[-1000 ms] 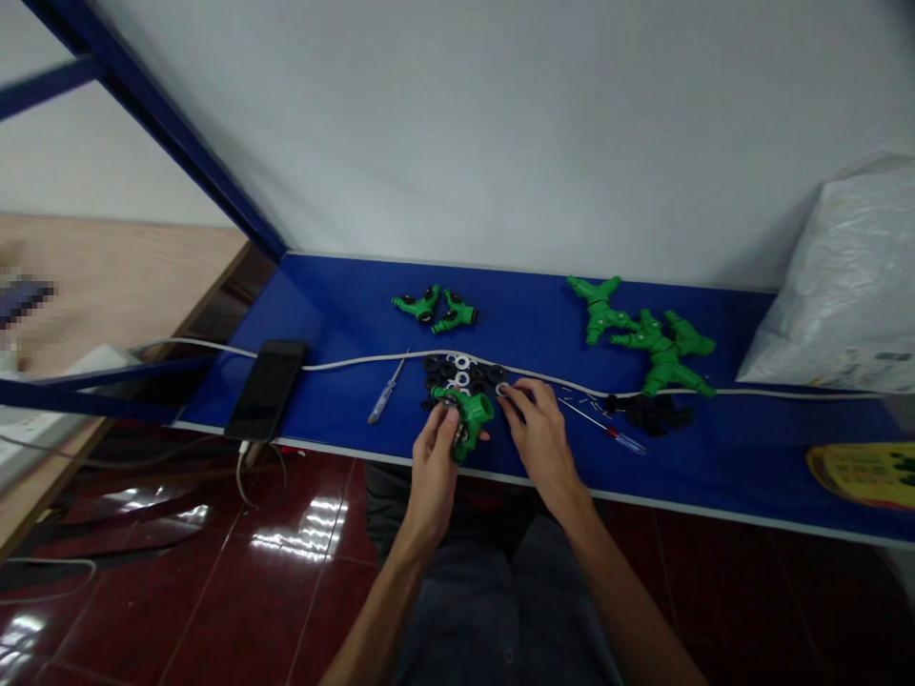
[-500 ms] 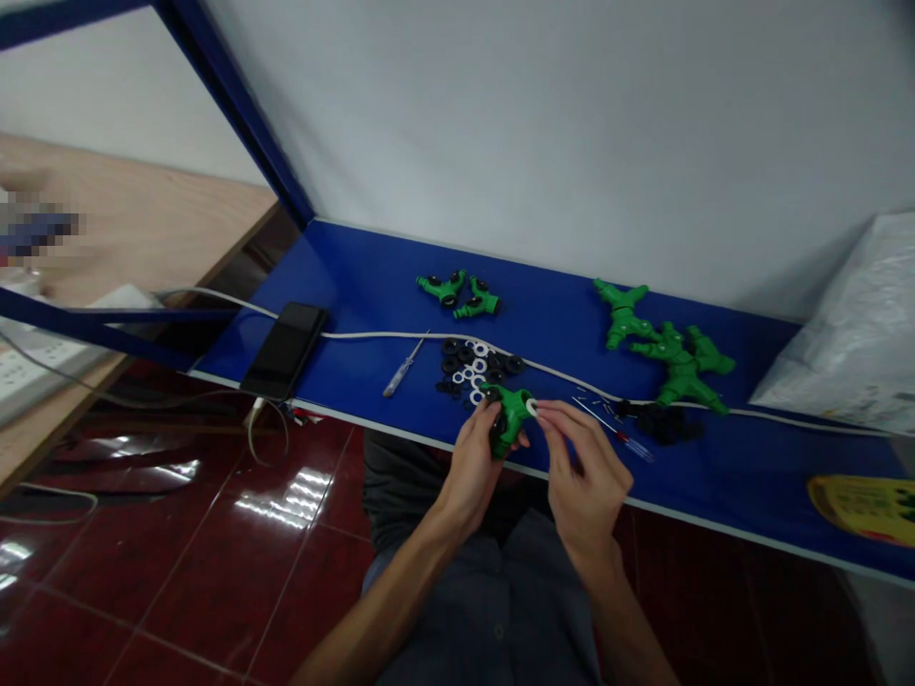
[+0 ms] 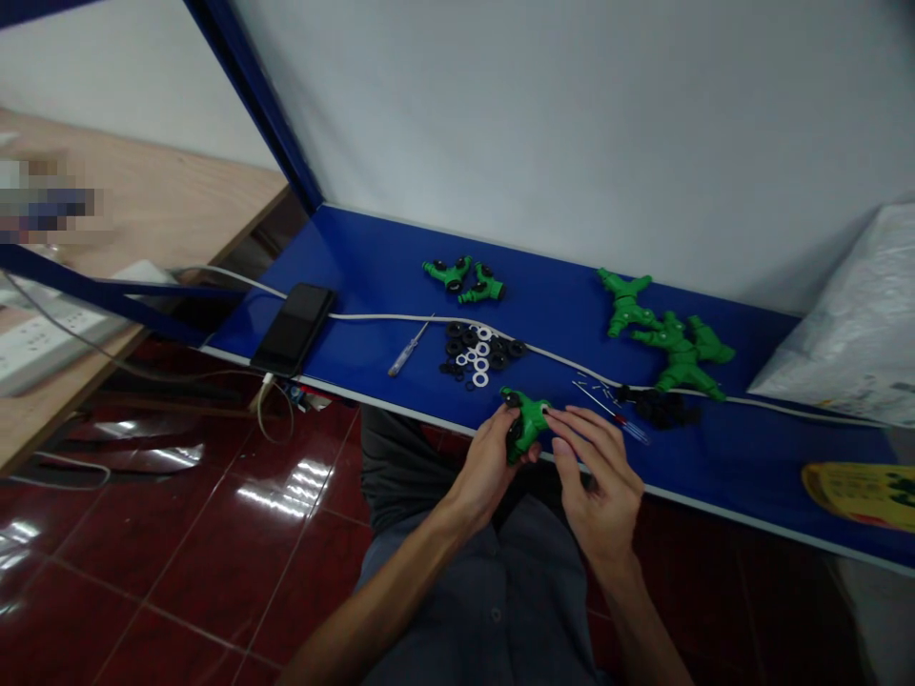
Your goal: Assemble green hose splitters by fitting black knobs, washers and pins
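Observation:
My left hand (image 3: 487,465) is closed around a green Y-shaped hose connector (image 3: 530,421) with black parts on its arms, above the front edge of the blue shelf. A white ring (image 3: 544,408) sits at the connector's right-hand opening. Against that opening rest the fingertips of my right hand (image 3: 601,481); its fingers are stretched and the thumb stands apart. Just beyond the connector lie white rings (image 3: 480,379) and black rings (image 3: 516,349) in a loose cluster. Two similar green connectors (image 3: 453,276) with black parts lie farther back.
A screwdriver (image 3: 406,356) and a black phone (image 3: 296,324) lie left. A white cable (image 3: 564,360) crosses the blue shelf (image 3: 386,257). Several green connectors (image 3: 625,303), small pins (image 3: 600,395) and black pieces (image 3: 661,408) lie right, near a plastic-wrapped package (image 3: 850,324) and a yellow packet (image 3: 858,494).
The white ring, pinched in my right hand beside the connector before, now sits at its opening. My right thumb has come away from the fingers. The camera view has shifted slightly.

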`<state>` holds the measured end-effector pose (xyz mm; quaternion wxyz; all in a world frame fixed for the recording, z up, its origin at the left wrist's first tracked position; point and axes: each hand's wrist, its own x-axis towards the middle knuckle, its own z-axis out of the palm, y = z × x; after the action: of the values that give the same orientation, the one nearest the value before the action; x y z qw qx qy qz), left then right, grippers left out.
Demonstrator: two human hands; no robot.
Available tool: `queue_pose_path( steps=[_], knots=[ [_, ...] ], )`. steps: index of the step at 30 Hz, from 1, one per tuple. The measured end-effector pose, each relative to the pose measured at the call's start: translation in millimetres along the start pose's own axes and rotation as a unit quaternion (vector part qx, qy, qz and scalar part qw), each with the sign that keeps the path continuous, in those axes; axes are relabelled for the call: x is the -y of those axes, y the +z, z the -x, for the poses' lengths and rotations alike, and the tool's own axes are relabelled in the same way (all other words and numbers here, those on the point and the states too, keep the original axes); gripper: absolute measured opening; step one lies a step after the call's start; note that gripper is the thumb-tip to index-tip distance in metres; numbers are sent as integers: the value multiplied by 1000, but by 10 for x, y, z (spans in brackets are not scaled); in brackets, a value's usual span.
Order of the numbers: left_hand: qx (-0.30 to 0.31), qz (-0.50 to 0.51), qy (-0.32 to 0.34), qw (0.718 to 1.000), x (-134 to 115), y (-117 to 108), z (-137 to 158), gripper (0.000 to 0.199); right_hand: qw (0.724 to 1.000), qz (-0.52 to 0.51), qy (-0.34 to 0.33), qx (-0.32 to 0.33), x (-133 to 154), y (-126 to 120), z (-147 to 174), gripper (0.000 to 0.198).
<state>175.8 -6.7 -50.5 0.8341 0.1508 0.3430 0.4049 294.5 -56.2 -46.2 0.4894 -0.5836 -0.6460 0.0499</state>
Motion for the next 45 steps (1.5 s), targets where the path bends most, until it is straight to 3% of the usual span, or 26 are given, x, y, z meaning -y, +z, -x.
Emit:
queue_pose_path(
  steps=[6,9,12,15,19,24,27,30,33,38,41,45],
  knots=[
    [-9,-41,26,999,18,-80,25,22,997,-26,19,63,-7,-105,15,30],
    [-45,-24,21,998,-7,-143,21,25,995,-51,35,84,-119,-92,-119,25],
    [-98,22,34,994,-55,-205,14,25,998,-1,63,26,-360,98,-363,23],
    [-131,41,65,988,-106,-247,9,30,995,33,53,78,-646,423,-595,37],
    [-158,30,79,984,-148,-259,14,35,996,18,40,79,-847,710,-691,29],
    [-150,25,79,985,-171,-238,21,34,996,-31,68,42,-653,487,-517,24],
    [-135,4,82,987,-181,-225,5,33,986,-121,90,71,-397,257,-401,14],
    [-106,-35,84,990,-192,-199,-9,32,985,-109,63,121,-215,124,-338,11],
    [-73,-78,72,992,-199,-169,4,32,985,-75,38,148,-173,37,-318,29],
    [-9,-97,4,995,-159,-162,39,31,966,28,-107,232,-258,-254,-308,34],
    [17,-93,-53,994,-128,-156,25,32,923,106,-200,310,-323,-495,-356,44],
    [53,-115,-128,984,-139,-117,-40,32,833,178,-355,385,-334,-734,-538,52]
  ],
)
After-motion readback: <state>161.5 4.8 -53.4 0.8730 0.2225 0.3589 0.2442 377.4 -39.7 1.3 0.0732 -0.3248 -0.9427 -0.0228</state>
